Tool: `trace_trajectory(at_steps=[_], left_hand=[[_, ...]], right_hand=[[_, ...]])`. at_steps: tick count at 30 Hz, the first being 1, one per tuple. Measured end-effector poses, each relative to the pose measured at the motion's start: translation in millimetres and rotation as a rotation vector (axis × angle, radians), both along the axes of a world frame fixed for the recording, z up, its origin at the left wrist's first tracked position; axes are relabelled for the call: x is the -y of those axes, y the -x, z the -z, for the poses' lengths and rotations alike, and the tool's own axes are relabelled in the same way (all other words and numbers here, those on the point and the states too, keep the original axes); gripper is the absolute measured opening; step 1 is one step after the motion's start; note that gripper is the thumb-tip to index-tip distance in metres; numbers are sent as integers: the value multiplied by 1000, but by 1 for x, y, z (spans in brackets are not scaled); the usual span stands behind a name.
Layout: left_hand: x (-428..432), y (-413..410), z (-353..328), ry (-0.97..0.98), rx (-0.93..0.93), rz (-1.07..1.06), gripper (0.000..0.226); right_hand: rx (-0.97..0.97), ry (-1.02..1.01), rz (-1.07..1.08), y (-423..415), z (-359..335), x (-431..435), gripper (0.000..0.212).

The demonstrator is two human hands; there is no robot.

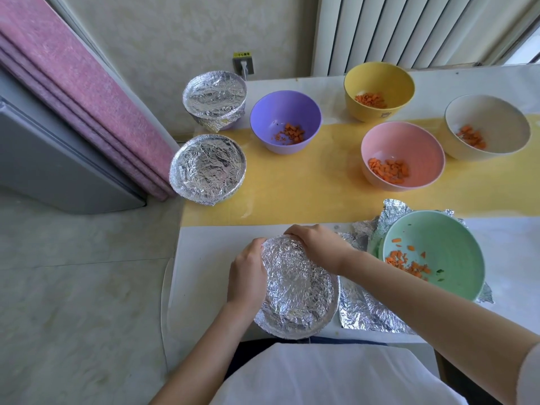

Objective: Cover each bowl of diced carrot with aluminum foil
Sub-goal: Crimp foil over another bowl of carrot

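A foil-covered bowl [298,290] sits at the table's near edge. My left hand [247,274] grips its left rim, fingers curled over the foil. My right hand [317,247] curls over the far rim, pressing the foil down. Two more foil-covered bowls stand at the left: one in the middle [208,169], one farther back [214,99]. Open bowls with diced carrot: purple [285,112], yellow [379,80], pink [401,141], cream [487,115] and green [432,249]. The green bowl rests on loose foil sheets [365,311].
The table's left edge drops to the floor beside a pink curtain [73,89] and a grey appliance [43,159]. A yellow runner [306,194] crosses the table. A wall socket [243,66] and a radiator [409,27] are behind.
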State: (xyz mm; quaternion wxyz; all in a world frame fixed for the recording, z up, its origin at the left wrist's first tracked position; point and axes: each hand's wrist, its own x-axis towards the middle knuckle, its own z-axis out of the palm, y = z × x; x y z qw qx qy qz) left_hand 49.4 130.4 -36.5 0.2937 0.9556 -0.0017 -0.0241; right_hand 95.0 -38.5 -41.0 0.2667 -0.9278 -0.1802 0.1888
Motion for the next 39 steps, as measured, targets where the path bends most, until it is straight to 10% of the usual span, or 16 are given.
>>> trace_trajectory(at_steps=[39], left_hand=[[2,7,5,265,-49,-128,24]], right_hand=[[62,234,-110,2,-17,-25,47]])
